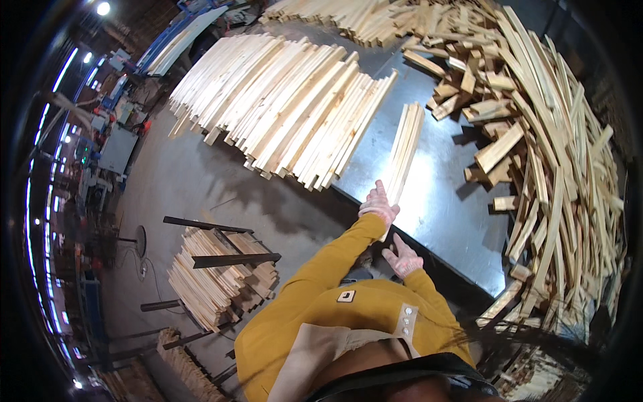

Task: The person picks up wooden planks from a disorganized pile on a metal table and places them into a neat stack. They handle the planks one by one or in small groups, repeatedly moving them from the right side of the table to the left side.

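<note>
A small group of long, pale wooden strips (406,149) lies side by side on the metal table (442,181), pointing away from me. My left hand (379,204) rests against the left side of their near end, its fingers stretched out. Close to the table's front edge, my right hand (404,258) is held below and right of the left one. Its fingers are apart and nothing shows in them. Both hands seem to wear thin, light gloves. To the left is a wide row of wooden strips (288,107) laid parallel.
A large jumbled heap of wooden pieces (549,167) covers the table's right side. More strips (348,17) lie at the far end. On the floor at left, a dark metal rack (234,260) holds stacked strips. A round-based stand (140,240) is beyond it.
</note>
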A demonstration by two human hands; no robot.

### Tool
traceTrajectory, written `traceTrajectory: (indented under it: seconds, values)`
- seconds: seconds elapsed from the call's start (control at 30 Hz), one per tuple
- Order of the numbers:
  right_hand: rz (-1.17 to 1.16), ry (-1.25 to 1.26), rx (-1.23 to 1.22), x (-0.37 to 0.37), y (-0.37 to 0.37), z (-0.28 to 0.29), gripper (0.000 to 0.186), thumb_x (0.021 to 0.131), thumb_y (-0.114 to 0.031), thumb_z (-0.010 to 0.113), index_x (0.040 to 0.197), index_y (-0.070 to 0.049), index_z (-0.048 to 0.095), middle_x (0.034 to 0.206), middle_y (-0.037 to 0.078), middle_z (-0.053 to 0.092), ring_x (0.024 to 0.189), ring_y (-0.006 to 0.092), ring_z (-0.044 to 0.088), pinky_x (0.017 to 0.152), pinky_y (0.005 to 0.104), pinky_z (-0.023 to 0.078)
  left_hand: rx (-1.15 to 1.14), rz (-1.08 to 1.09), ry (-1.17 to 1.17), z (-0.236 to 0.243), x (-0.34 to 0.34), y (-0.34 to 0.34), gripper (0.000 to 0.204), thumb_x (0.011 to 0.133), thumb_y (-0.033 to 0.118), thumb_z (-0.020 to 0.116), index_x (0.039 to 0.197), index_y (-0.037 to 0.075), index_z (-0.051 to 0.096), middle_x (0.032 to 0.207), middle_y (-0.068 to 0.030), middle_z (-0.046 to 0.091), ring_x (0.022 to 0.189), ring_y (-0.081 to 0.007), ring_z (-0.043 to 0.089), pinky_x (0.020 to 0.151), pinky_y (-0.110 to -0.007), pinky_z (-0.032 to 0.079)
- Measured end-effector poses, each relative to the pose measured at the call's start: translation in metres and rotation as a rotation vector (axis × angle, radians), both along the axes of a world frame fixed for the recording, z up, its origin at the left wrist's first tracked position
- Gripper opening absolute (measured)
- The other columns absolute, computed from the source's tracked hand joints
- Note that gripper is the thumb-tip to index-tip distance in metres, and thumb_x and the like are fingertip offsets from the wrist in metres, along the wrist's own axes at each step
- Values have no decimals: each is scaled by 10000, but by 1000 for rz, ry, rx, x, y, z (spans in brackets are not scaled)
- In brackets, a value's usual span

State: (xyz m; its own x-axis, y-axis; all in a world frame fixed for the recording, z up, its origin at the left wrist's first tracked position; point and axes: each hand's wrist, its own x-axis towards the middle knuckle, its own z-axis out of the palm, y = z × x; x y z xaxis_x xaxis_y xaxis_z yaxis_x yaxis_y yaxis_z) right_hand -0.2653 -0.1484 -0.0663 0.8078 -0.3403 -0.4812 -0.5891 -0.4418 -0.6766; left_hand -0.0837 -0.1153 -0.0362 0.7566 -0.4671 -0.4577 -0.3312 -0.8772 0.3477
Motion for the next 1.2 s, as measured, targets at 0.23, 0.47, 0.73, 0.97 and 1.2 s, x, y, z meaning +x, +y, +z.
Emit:
traceTrajectory:
  seconds: [0.23,0.47,0.73,0.97,1.2]
  values:
    - [-242,82,118,-18,-13,-20,692,894,-320,674,1464,-16,429,1210,144,682,1109,240,654,981,324,484,115,-107,-211,50,118,82,1044,825,515,677,1574,54,114,1400,-197,465,1302,-349,475,1074,-416,418]
    - [-26,119,-86,12,-3,-18,726,891,-440,635,1463,-44,428,1209,120,672,1122,304,633,965,377,490,285,-65,-609,61,210,103,699,791,458,689,1299,43,449,1311,-163,518,1270,-301,475,1000,-442,435]
    - [-255,-138,-407,-39,-48,41,578,928,-445,571,1394,-107,518,1226,175,645,1132,333,608,944,435,491,316,114,-563,54,223,82,611,703,401,813,1157,50,603,1116,-159,665,1033,-292,673,815,-420,568]
    - [-895,-88,-1091,-187,-272,69,661,916,-385,613,1450,-60,401,1170,152,631,1008,258,656,740,432,562,-219,-206,-828,52,126,45,739,815,413,718,1381,3,480,1412,-234,489,1315,-376,474,1110,-439,376]
    - [-921,362,-749,-244,-296,102,759,836,-367,688,1436,-65,334,1155,209,646,1033,353,662,857,498,525,-605,-592,146,33,-121,-39,825,898,446,649,1518,22,309,1450,-241,467,1335,-358,469,1115,-427,378]
